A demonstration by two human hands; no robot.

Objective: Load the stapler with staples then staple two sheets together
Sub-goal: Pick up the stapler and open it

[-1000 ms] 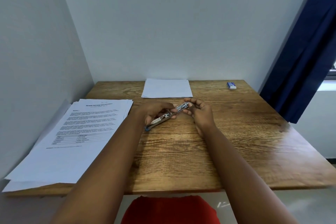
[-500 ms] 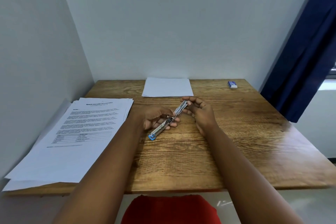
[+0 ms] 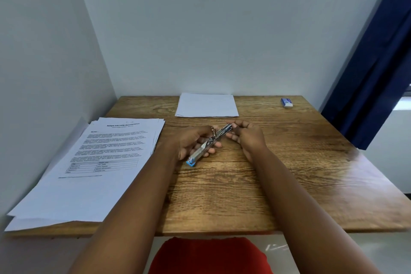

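A small metal stapler point(image 3: 208, 143) with a blue end lies folded out flat and slanted over the middle of the wooden table point(image 3: 289, 173). My left hand point(image 3: 192, 142) cups its lower half from the left. The fingertips of my right hand point(image 3: 246, 137) pinch the far upper end of the stapler. A small blue and white staple box point(image 3: 286, 102) sits at the back right. A stack of blank sheets point(image 3: 206, 105) lies at the back centre. Printed sheets point(image 3: 93, 162) are piled on the left.
White walls close the table at the back and left. A dark blue curtain point(image 3: 378, 62) hangs at the right. The printed pile overhangs the table's front left edge. Something red point(image 3: 209, 256) sits below the front edge.
The stapler has tilted a little, its blue end dropping toward the table and into plainer view. Both hands stayed on it, almost in place.
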